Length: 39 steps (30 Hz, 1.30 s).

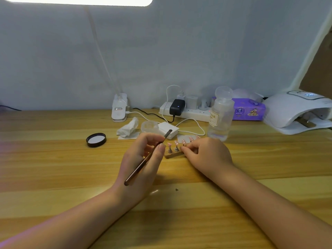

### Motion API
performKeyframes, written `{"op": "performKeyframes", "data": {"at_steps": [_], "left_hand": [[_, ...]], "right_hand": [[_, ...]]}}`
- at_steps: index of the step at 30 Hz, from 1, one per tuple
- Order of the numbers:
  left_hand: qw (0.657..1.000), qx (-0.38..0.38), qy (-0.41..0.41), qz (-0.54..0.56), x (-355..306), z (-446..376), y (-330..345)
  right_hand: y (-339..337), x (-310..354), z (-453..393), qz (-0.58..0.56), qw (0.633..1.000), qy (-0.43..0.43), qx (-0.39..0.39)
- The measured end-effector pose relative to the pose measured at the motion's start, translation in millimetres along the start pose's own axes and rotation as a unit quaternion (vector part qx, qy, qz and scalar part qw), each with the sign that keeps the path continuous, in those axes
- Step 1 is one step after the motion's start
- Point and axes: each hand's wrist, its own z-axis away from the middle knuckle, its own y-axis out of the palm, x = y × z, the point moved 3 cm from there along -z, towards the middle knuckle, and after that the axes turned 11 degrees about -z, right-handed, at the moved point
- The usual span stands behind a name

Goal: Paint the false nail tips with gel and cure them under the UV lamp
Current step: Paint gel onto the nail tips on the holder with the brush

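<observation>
My left hand [143, 159] grips a thin brown gel brush [149, 157], its dark tip pointing up and to the right toward the small white box. A wooden strip [173, 155] lies between my hands and carries several pink false nail tips [173, 145] on little stands. My right hand [206, 155] rests on the right end of that strip, fingers curled and pinching at one stand; what sits under the fingers is hidden. The white UV lamp [296, 110] stands at the far right, its display lit. An open clear gel jar [150, 126] sits behind the brush.
A black jar lid [96, 140] lies at the left, a crumpled tissue [128, 129] beside the jar. A clear bottle [221, 114], purple tissue pack [248, 110], power strip [186, 110] with cables and a white lamp clamp [119, 108] line the back of the wooden table [53, 168].
</observation>
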Motion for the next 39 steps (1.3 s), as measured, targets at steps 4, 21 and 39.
{"op": "performKeyframes", "data": {"at_steps": [4, 21, 39], "left_hand": [[1.0, 0.004, 0.004, 0.001, 1, 0, 0], [0.996, 0.086, 0.017, -0.028, -1, 0, 7], [0.996, 0.06, 0.05, -0.047, 0, 1, 5]], "right_hand": [[-14, -5, 2, 0.058, 0.997, -0.022, -0.041], [-8, -14, -2, 0.009, 0.999, 0.006, 0.04], [-6, -9, 0, 0.083, 0.996, -0.01, 0.012]]}}
